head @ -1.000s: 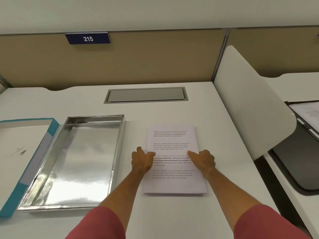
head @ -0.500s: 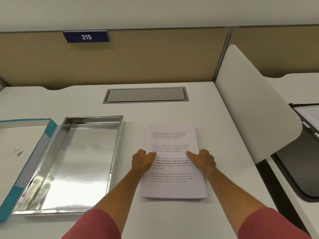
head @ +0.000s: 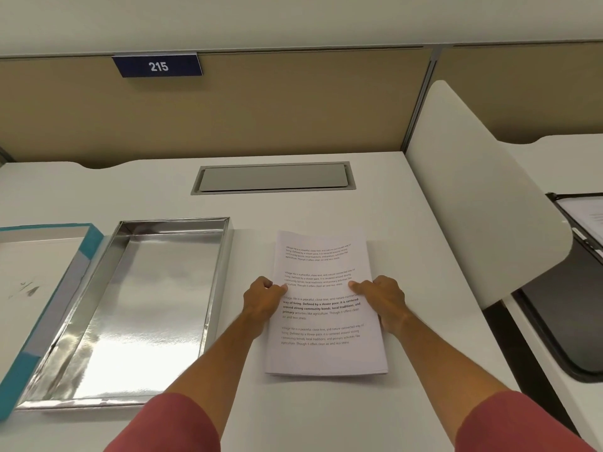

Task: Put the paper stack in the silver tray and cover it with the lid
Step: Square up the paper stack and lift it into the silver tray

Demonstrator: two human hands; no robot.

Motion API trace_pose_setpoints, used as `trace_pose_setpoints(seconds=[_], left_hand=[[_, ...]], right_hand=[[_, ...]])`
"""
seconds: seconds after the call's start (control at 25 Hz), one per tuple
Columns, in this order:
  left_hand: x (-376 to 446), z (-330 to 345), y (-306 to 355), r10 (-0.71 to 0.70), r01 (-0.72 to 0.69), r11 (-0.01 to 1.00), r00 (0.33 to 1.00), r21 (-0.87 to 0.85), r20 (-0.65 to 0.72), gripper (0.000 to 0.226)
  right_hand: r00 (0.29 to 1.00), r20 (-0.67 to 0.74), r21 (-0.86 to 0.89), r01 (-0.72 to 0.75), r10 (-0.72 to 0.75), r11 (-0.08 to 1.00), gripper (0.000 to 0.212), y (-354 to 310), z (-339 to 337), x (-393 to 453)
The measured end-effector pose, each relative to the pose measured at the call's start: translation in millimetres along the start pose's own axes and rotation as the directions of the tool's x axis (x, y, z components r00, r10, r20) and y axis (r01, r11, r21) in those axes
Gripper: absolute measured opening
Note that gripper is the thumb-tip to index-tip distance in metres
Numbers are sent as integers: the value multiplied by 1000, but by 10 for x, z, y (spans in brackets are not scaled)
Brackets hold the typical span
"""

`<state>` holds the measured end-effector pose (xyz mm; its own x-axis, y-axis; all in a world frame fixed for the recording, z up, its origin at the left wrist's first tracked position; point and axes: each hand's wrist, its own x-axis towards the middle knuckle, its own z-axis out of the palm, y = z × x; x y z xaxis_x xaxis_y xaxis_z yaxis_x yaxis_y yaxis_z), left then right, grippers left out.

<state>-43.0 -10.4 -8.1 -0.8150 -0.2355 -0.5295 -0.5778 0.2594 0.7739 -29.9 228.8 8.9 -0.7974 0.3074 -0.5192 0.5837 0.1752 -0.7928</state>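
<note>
A white paper stack (head: 323,350) with printed text lies flat on the white desk, right of centre. My left hand (head: 262,300) grips its left edge, thumb on top. On the opposite edge my right hand (head: 383,298) holds the stack the same way. The silver tray (head: 143,308) stands empty to the left of the stack, a small gap between them. Its lid (head: 36,288), white inside with a teal rim, lies upside down at the far left, touching the tray's left wall.
A grey cable flap (head: 272,177) is set into the desk behind the stack. A white rounded divider panel (head: 479,197) rises along the desk's right edge. Beyond it is a black tray (head: 561,308) with papers. A tan partition (head: 261,106) closes the back.
Both hands have shifted outward along the stack, from resting on its top sheet to gripping its left and right edges. The stack's far end looks slightly raised.
</note>
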Motion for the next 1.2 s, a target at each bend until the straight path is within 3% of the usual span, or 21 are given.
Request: trace_pose_setpoints(seconds=[0.2,0.48,0.64,0.8,1.04,1.2], left_hand=[[82,-51,-14,-18,17,998,1000,-63,-17,20],[208,-119,-28,-10,15,999,991,-37,131,17],[129,-181,91,72,-59,995,983,-82,168,13],[-63,-297,400,243,-229,962,966,-152,86,16],[-390,-460,752,528,-529,845,849,-82,-30,6],[-500,-486,749,577,-577,817,814,19,-74,13]], right_hand=[[994,34,78,-104,101,992,19,30,-62,121],[954,213,83,-234,212,969,13,5,-174,232],[973,210,79,-110,92,991,10,-92,-226,174],[979,162,148,102,-126,984,13,-407,-350,62],[889,128,222,406,-439,886,16,-644,-525,-181],[849,118,186,490,-515,851,21,-621,-584,-270]])
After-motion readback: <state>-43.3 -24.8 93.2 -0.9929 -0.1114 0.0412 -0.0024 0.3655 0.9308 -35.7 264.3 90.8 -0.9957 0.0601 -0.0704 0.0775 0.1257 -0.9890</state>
